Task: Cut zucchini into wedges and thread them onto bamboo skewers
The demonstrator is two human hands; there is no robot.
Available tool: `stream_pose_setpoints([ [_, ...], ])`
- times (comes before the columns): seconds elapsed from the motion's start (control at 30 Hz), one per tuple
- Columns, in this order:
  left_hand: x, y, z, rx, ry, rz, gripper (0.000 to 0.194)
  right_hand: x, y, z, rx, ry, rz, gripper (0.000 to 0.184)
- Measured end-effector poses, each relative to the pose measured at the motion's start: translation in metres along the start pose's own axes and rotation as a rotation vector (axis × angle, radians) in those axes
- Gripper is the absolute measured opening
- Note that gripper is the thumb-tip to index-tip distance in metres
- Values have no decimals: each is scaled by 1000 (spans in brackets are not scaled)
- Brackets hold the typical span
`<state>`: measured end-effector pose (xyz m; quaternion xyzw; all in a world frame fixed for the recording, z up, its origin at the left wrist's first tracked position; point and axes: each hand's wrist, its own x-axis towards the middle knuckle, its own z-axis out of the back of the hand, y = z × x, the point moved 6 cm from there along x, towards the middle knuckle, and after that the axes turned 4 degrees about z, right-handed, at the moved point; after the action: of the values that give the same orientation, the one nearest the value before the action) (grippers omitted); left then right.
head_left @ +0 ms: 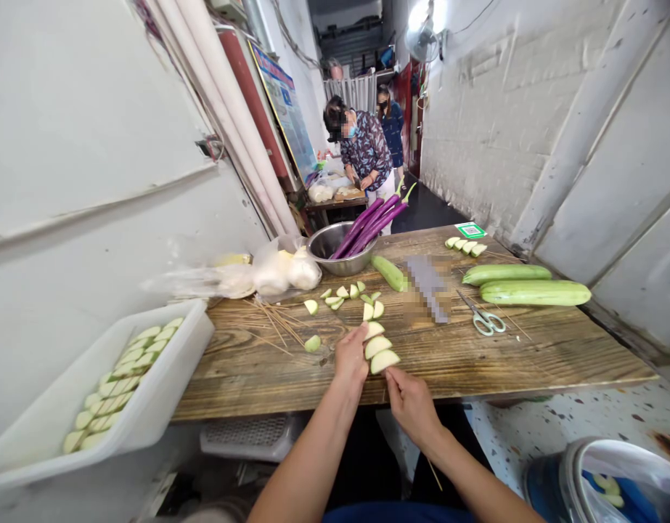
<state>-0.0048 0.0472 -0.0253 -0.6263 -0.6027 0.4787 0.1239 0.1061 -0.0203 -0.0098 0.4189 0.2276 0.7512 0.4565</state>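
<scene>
My left hand (pixel 350 357) is closed on the far slice of a short row of half-round zucchini slices (pixel 383 360) just above the table's front edge. My right hand (pixel 415 408) pinches near the close end of that row, and a thin wooden skewer (pixel 434 473) sticks out below it. The part of the skewer inside the slices is hidden. Just beyond my left fingertips lie loose zucchini pieces (pixel 342 292) with pale flesh and green rind. A single rounded piece (pixel 313 343) lies to the left, close to a scattered bunch of bare skewers (pixel 272 319).
A white bin (pixel 185 341) of skewered slices stands left. On the wooden table (pixel 247 388) are scissors (pixel 487 321), a blurred knife-like shape (pixel 428 285), zucchini (pixel 535 293) and a steel bowl (pixel 342 266) of eggplants (pixel 367 229). A person (pixel 364 149) works behind; a lined bucket (pixel 577 472) stands right.
</scene>
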Motion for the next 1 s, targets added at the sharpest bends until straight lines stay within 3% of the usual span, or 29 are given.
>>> stream_pose_setpoints([
  [0.2, 3, -1, 4, -22, -49, 22, 16, -3, -2, -2, 98, 32, -45, 29],
  [0.43, 1, -1, 6, -37, -76, 33, 14, -5, -6, -4, 38, -6, -3, 30],
  [1.0, -5, 0, 1, -28, -39, 5, 19, -6, -7, -6, -20, -54, 24, 30],
])
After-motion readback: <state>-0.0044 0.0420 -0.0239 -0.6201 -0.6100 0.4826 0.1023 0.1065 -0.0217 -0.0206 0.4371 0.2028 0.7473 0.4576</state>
